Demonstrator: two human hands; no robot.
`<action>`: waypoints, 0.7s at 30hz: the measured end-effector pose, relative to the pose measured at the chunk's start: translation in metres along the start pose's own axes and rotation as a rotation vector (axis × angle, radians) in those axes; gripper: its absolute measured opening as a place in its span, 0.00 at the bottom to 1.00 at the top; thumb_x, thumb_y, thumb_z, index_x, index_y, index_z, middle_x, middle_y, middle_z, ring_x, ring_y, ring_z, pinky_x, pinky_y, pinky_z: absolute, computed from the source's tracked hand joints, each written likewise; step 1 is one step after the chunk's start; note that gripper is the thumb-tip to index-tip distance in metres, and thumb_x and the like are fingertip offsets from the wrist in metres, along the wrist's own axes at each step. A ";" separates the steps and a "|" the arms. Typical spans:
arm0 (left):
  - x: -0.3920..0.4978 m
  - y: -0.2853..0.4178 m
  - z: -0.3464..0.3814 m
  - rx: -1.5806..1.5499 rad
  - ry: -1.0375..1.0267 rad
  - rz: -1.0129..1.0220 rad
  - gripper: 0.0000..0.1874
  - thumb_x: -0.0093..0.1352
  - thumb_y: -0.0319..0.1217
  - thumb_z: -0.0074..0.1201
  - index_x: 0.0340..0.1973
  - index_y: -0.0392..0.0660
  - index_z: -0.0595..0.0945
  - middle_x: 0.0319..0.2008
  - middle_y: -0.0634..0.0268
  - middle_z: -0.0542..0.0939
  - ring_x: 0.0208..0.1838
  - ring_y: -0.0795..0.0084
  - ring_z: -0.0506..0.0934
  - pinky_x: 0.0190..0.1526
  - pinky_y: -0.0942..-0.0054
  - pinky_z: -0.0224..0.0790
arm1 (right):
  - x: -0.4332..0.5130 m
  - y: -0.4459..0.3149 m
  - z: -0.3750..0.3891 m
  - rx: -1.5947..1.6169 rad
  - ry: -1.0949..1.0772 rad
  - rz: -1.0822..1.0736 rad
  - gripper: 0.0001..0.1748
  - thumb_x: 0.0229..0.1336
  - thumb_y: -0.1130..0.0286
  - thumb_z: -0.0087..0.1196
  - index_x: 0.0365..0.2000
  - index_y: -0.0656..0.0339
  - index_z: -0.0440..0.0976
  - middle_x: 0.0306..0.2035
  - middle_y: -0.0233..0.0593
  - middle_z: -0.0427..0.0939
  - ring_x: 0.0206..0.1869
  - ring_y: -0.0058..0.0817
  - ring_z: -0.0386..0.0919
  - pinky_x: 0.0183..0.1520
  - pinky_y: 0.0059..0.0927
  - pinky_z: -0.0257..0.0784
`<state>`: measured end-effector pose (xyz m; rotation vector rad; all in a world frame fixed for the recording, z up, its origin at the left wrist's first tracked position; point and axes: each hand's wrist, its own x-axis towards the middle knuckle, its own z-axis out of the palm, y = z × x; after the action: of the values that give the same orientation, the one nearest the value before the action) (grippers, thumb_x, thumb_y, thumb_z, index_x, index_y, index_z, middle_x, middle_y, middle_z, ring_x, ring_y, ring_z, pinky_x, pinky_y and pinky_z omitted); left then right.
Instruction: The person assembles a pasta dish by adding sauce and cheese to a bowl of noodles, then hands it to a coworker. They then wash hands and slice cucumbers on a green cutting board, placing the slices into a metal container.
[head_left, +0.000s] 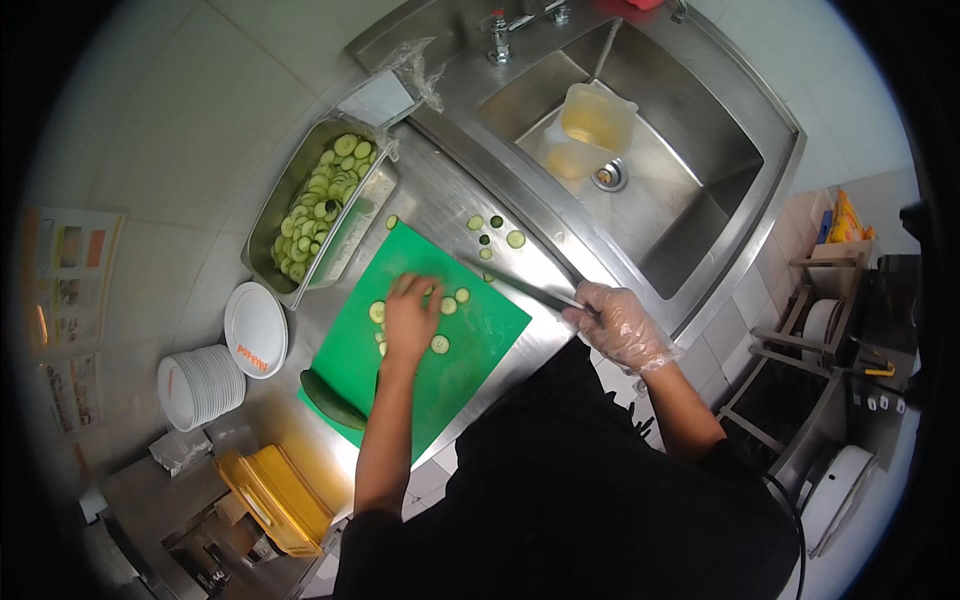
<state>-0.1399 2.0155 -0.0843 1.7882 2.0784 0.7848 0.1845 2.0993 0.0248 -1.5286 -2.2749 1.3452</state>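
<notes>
My bare left hand (414, 319) is over the green cutting board (472, 360), its fingertips blurred among cucumber slices (448, 305). Whether it grips a slice cannot be made out. In a clear plastic glove, my right hand (619, 326) grips the handle of a knife (536, 291), whose blade points left past the board's upper right edge. An uncut cucumber (332, 401) lies at the board's lower left, partly behind my left forearm. More slices and dark end pieces (496, 222) are scattered on the steel counter. A deep metal pan (358, 229) beyond the board holds many cucumber slices (319, 202).
A steel sink (675, 217) at the upper right contains a translucent plastic container (589, 127). Left of the board are stacked white plates (202, 386), another plate (256, 322) and a yellow plastic bin (277, 499). Plastic wrap (420, 75) lies by the pan. A metal rack (795, 345) stands at right.
</notes>
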 end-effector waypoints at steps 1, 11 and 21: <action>0.026 0.004 0.021 -0.017 -0.025 0.024 0.11 0.66 0.28 0.65 0.44 0.45 0.86 0.48 0.55 0.82 0.53 0.47 0.78 0.56 0.54 0.73 | 0.004 0.003 -0.001 0.067 0.079 -0.023 0.09 0.66 0.68 0.64 0.36 0.64 0.77 0.27 0.50 0.80 0.29 0.42 0.77 0.37 0.40 0.74; 0.125 0.025 0.080 -0.065 -0.188 -0.193 0.16 0.59 0.23 0.73 0.40 0.40 0.83 0.42 0.52 0.83 0.43 0.53 0.83 0.46 0.60 0.77 | 0.034 0.056 -0.004 0.508 0.329 0.054 0.11 0.69 0.71 0.63 0.32 0.66 0.73 0.21 0.39 0.77 0.26 0.21 0.76 0.32 0.31 0.72; 0.095 0.067 0.121 -0.035 -0.138 -0.081 0.17 0.60 0.25 0.72 0.43 0.41 0.82 0.41 0.50 0.83 0.43 0.46 0.83 0.49 0.53 0.76 | 0.053 0.081 -0.016 0.729 0.248 0.052 0.13 0.70 0.70 0.63 0.31 0.65 0.73 0.27 0.30 0.78 0.30 0.16 0.77 0.33 0.25 0.73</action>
<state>-0.0368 2.1397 -0.1319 1.6790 2.0214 0.6519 0.2234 2.1597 -0.0421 -1.3812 -1.3684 1.6292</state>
